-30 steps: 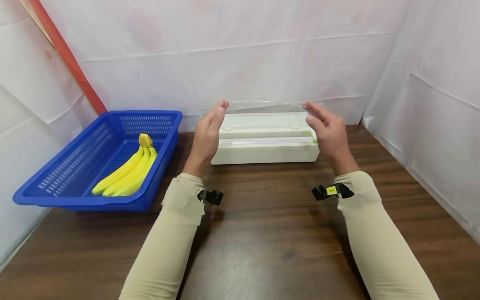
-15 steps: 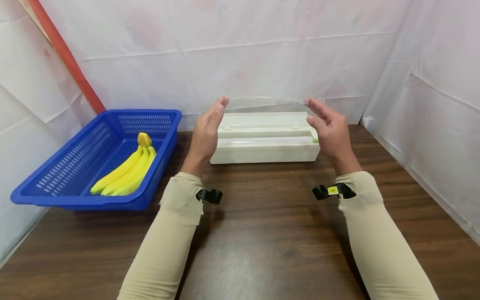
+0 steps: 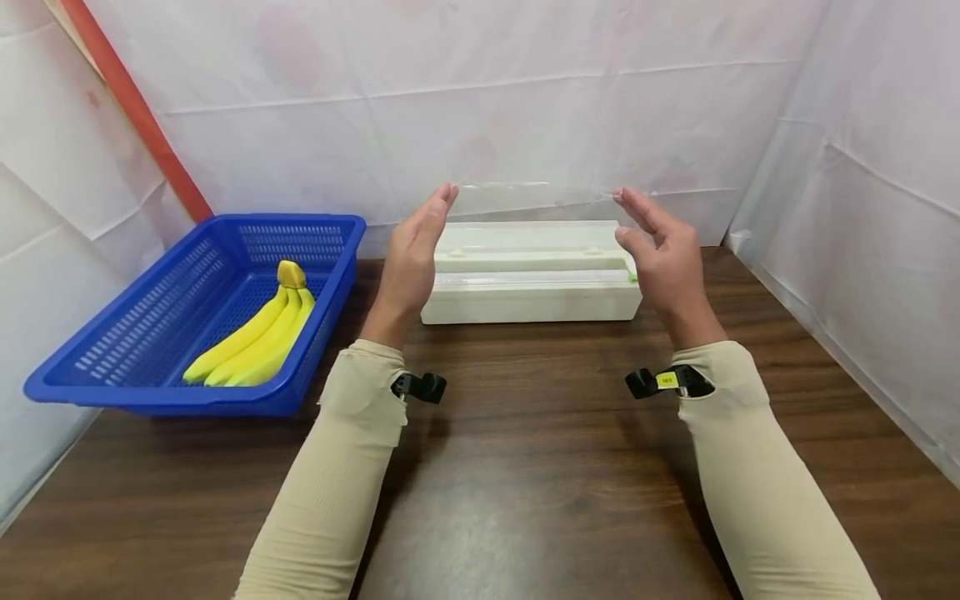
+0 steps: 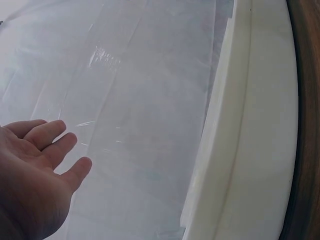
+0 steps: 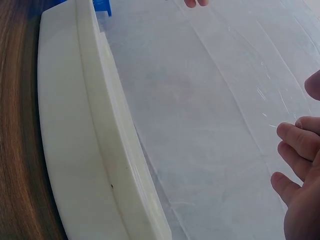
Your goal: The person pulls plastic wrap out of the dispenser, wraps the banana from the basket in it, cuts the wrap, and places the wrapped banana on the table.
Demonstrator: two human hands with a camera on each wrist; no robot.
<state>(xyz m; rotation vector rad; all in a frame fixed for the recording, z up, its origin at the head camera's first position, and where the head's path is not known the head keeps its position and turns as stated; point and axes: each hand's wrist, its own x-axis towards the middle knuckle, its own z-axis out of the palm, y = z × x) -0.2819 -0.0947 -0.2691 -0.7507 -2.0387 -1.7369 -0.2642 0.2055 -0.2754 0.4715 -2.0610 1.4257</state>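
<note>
A long white cling film dispenser [image 3: 528, 305] stands on the table with its lid up, the roll showing inside. Clear cling film [image 3: 502, 184] rises from behind it and spans the gap between my hands. At the left end of the film's top edge, my left hand [image 3: 412, 254] holds a corner at its fingertips. The right hand [image 3: 669, 265] holds the opposite corner, fingertips raised above the dispenser. In the left wrist view, glints mark the film [image 4: 102, 57] beside slightly bent fingers [image 4: 62, 145]. The thumb of the left hand is hidden there.
A blue plastic basket [image 3: 187, 401] sits on the left with a bunch of bananas [image 3: 258, 337] in it. Brown wood-grain table [image 3: 525, 450] lies in front of the dispenser. White sheeting [image 3: 480, 83] closes off the back and both sides.
Both hands have risen slightly, drawing the film's top edge higher above the dispenser. The dispenser and the basket have stayed in place.
</note>
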